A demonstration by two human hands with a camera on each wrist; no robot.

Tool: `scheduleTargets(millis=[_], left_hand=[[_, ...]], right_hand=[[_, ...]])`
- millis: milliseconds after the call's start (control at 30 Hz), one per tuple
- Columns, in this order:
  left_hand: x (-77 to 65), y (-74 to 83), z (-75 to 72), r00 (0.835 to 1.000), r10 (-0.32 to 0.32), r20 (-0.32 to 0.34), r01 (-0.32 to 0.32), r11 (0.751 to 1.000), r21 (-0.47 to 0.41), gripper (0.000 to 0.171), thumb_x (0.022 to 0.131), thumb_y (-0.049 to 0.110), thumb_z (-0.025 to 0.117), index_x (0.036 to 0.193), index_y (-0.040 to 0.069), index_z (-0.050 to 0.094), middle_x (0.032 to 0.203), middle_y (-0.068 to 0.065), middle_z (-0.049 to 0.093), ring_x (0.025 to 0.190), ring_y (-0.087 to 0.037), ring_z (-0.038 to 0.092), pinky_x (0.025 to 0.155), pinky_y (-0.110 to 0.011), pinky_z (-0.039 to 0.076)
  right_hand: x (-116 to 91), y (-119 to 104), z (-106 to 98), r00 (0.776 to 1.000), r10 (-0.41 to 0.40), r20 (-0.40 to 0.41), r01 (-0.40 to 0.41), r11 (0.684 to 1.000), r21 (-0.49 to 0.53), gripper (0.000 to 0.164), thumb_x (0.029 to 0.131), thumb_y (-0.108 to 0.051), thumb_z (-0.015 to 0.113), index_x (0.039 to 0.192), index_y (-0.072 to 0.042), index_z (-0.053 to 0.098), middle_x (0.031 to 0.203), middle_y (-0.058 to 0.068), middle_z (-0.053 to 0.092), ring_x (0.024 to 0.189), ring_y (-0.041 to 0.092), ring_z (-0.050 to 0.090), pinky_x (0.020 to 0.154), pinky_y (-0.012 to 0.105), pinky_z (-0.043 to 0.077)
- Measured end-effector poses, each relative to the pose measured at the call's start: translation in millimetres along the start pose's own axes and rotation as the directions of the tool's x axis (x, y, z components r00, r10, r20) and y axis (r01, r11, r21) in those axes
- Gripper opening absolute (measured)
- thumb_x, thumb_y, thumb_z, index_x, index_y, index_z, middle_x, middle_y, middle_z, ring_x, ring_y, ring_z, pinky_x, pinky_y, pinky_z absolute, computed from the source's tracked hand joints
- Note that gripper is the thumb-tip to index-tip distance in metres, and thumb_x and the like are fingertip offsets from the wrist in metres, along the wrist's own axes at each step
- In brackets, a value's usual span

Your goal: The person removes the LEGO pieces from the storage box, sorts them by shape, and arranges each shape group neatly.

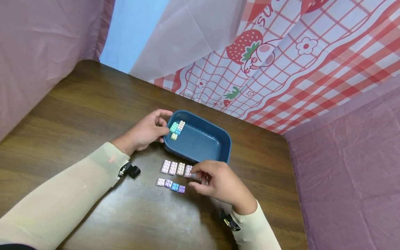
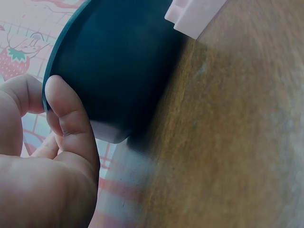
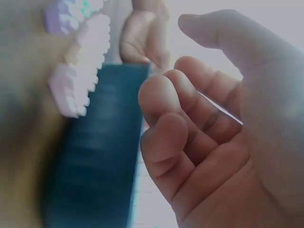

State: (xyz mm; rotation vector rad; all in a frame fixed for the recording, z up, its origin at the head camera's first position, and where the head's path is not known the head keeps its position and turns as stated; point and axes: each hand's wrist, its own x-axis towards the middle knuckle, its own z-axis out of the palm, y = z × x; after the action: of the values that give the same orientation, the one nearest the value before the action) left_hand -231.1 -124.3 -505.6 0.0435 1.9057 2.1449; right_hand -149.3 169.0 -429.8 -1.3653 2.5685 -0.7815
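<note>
My left hand [image 1: 147, 131] pinches the left end of a dark blue plastic tub [image 1: 200, 142], thumb and fingers on either side of its rim. At that end inside lie toy building bricks: a green one [image 1: 174, 127], a cream one [image 1: 181, 125], a blue one [image 1: 178, 131] and a yellow one [image 1: 174, 136]. My right hand [image 1: 223, 182] hovers in front of the tub, fingers loosely bent and thumb apart, nothing between them in the right wrist view. Its fingertips are right by a speckled pink-purple brick [image 1: 188, 171], the rightmost of a row of longer bricks.
Left in that row are a cream brick [image 1: 181, 168] and pale pink bricks [image 1: 169, 167]. Nearer stands a row of small square bricks, among them a blue one [image 1: 175, 186] and a purple one [image 1: 181, 189]. Patterned and pink curtains [image 1: 347, 166] border the wooden table [image 1: 134, 218].
</note>
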Motion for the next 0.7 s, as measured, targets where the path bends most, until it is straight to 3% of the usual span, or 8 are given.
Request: scheduleTargets(millis=[367,700], left_hand=[[-0.9,1.3,-0.9,1.000,0.000,0.003,0.000,1.000,-0.007,0.068,0.093,-0.004,0.066,0.153,0.019,0.044,0.102,-0.012,0.053,0.086,-0.030,0.058,0.062,-0.031,0.059],[-0.5,1.8,-1.1,1.000,0.008,0.008,-0.007,0.999,-0.032,0.069,0.091,-0.006,0.066,0.152,0.018,0.045,0.103,-0.013,0.054,0.082,-0.027,0.058,0.060,-0.030,0.059]], right_hand=[[32,11,-48,0.999,-0.008,0.031,0.010,0.999,-0.053,0.029,0.090,-0.032,0.084,0.114,-0.018,0.073,0.092,-0.008,0.066,0.076,0.005,0.062,0.064,0.023,0.058],[74,35,-62,0.998,0.056,0.026,-0.055,0.998,-0.032,0.029,0.089,-0.031,0.085,0.114,-0.021,0.073,0.091,-0.007,0.067,0.076,0.007,0.062,0.064,0.025,0.057]])
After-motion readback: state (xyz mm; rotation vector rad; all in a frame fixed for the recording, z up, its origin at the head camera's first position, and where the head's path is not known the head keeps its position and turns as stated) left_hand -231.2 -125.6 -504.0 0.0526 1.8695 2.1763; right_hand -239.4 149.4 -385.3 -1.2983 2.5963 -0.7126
